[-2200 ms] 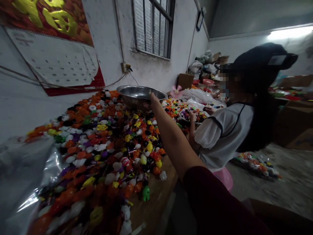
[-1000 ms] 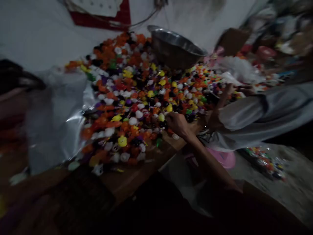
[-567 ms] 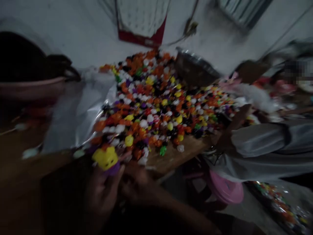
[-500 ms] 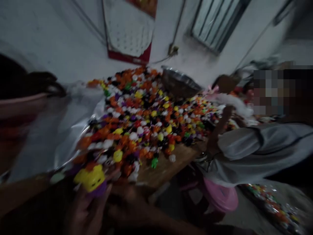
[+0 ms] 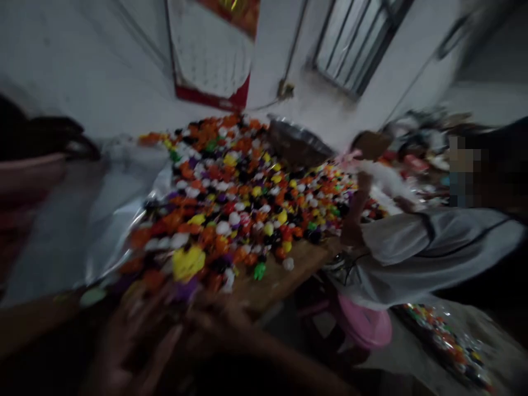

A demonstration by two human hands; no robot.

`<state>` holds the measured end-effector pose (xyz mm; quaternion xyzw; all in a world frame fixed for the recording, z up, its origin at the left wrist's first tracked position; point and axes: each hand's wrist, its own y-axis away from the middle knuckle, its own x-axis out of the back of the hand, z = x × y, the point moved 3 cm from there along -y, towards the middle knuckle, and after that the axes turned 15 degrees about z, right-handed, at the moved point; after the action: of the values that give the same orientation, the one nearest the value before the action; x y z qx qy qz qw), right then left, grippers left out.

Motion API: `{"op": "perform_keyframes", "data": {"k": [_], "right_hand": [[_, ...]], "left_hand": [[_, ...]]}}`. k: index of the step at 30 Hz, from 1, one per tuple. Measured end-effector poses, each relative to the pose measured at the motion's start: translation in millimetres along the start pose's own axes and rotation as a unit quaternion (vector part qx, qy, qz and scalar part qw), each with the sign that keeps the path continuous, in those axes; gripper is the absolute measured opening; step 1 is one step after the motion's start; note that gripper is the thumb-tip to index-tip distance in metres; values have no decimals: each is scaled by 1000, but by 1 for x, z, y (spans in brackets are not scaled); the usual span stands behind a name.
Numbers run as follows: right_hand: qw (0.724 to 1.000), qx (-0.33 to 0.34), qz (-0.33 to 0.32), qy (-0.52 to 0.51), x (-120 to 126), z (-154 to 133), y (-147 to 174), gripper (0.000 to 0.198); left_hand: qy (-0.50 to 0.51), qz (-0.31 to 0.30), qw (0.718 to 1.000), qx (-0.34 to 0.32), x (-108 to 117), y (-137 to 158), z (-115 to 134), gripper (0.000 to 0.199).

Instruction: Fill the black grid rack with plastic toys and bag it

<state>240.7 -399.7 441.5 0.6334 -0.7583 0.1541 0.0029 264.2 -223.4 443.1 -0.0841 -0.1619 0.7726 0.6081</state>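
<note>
A small toy figure with a yellow animal-shaped head and a purple lower part [image 5: 188, 264] is raised at the near edge of a heap of little plastic toys [image 5: 231, 212]. My right hand [image 5: 220, 319] has its fingers closed at the purple part, dim and blurred. My left hand [image 5: 142, 335] is just left of it, thumb and fingers apart, with orange toys close to its fingertips. Nothing shows clearly between the left fingers. The heap mixes orange, white, black, yellow, purple and green pieces on a wooden table [image 5: 284, 275].
Clear plastic sheeting [image 5: 127, 220] lies left of the heap. A metal basin [image 5: 299, 140] leans by the wall. To the right, a person in a light shirt [image 5: 412, 247] reaches into the toys. Below are a pink stool [image 5: 367, 324] and a bag of toys [image 5: 449, 341].
The yellow and purple toy has gone from my left hand to my right, moving up and rightward. My left fingers have parted. The view has shifted slightly.
</note>
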Motion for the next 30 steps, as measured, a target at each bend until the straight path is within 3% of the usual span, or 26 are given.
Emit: {"op": "perform_keyframes", "data": {"k": [2, 5, 7, 11, 14, 18, 24, 30], "right_hand": [[997, -35, 53, -50, 16, 2, -2, 35], [983, -94, 149, -59, 42, 15, -6, 32], [983, -112, 141, -37, 47, 25, -8, 29], [993, -50, 108, 29, 27, 29, -7, 21], [998, -49, 40, 22, -8, 25, -2, 21], [996, -41, -71, 21, -46, 25, -1, 32], [992, -41, -80, 86, -56, 40, -28, 24], [989, -39, -100, 107, -67, 30, -45, 24]], "left_hand": [[-131, 28, 991, 10, 29, -1, 14, 43], [-230, 93, 965, 87, 60, 0, 6, 42], [-284, 63, 956, 44, 66, 8, -12, 37], [-373, -12, 916, -149, 52, 32, -45, 32], [-400, -26, 892, -208, 41, 37, -56, 26], [-393, -25, 896, -203, 43, 33, -55, 22], [-378, -22, 908, -178, 53, 48, -44, 16], [-439, 25, 883, -165, 15, 66, -35, 23]]}}
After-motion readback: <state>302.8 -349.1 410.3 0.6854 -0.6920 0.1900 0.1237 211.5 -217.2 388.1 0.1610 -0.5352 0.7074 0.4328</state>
